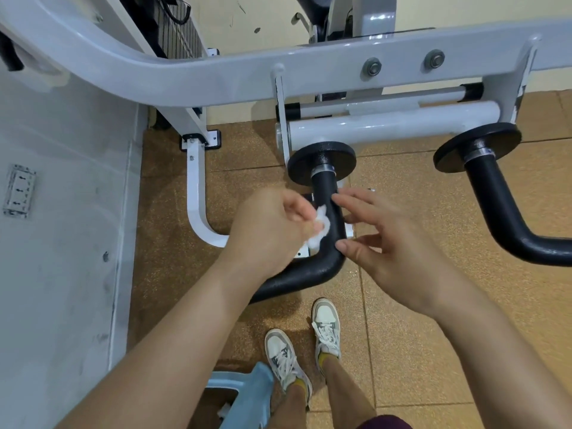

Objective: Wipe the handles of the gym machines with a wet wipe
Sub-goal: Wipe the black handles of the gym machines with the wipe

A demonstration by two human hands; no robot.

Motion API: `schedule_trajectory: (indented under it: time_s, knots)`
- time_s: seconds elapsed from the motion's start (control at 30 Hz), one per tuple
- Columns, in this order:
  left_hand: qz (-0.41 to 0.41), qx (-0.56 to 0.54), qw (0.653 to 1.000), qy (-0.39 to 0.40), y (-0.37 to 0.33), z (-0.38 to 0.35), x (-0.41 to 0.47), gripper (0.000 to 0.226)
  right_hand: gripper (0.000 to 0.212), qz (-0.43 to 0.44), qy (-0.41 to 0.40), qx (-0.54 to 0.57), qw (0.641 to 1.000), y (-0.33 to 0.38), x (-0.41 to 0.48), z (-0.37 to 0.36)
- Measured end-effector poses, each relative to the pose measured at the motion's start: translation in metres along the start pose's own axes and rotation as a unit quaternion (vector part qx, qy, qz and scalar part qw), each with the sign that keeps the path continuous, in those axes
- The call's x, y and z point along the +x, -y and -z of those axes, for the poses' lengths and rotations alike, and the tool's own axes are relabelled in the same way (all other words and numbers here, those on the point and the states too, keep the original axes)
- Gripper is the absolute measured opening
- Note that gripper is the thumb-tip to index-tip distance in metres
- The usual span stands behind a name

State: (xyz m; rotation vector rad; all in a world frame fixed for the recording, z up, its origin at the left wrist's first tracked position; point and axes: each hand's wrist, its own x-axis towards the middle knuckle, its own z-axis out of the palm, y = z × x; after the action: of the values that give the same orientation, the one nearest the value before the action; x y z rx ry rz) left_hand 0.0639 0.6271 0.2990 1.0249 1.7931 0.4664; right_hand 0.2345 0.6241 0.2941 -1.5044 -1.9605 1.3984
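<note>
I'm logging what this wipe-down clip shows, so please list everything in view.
wet wipe: one, white, crumpled, against the left handle
left handle: one, black, bent, between the hands
right handle: one, black, bent, right side, untouched
discs: two, black, one at each handle's base
machine frame: one, pale grey, across the top
wall socket: one, grey, on the left wall
floor tiles: many, brown, underfoot
plastic item: one, light blue, bottom edge; cannot tell what it is
shoes: two, white and grey, bottom centre
left hand: one, holds the wet wipe
right hand: one, fingers spread, at the left handle's bend
</note>
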Motion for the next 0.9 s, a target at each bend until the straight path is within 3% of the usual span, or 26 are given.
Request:
schedule_trajectory:
  time_s: [0.13, 0.23, 0.33, 0.43, 0.53, 0.7, 0.9]
  knots:
    - [-0.015, 0.012, 1.000, -0.009, 0.000, -0.002, 0.002, 0.009, 0.070, -0.003, 0.016, -0.008, 1.000, -0.002, -0.005, 0.000]
    - [0.016, 0.071, 0.993, 0.095, -0.004, 0.010, 0.001, 0.006, 0.074, -0.009, 0.023, -0.005, 1.000, -0.003, -0.007, 0.000]
    - [0.076, -0.006, 0.980, 0.183, -0.017, 0.023, 0.011, 0.008, 0.073, -0.009, 0.018, -0.014, 1.000, -0.001, -0.007, 0.000]
    - [0.077, -0.022, 0.984, 0.158, -0.017, 0.018, 0.013, 0.016, 0.072, -0.007, 0.014, -0.022, 1.000, -0.002, -0.008, -0.001]
    - [0.057, 0.022, 0.986, 0.152, -0.009, 0.013, 0.005, 0.003, 0.071, -0.004, 0.003, -0.031, 0.999, -0.002, -0.011, -0.003]
    - [0.073, 0.006, 0.989, 0.129, -0.010, 0.013, 0.007, 0.008, 0.068, -0.003, -0.013, -0.038, 0.999, -0.001, -0.013, -0.006]
    - [0.024, 0.119, 0.969, 0.217, -0.006, 0.026, -0.008, 0.029, 0.065, 0.006, -0.012, -0.113, 0.994, 0.005, -0.019, -0.007]
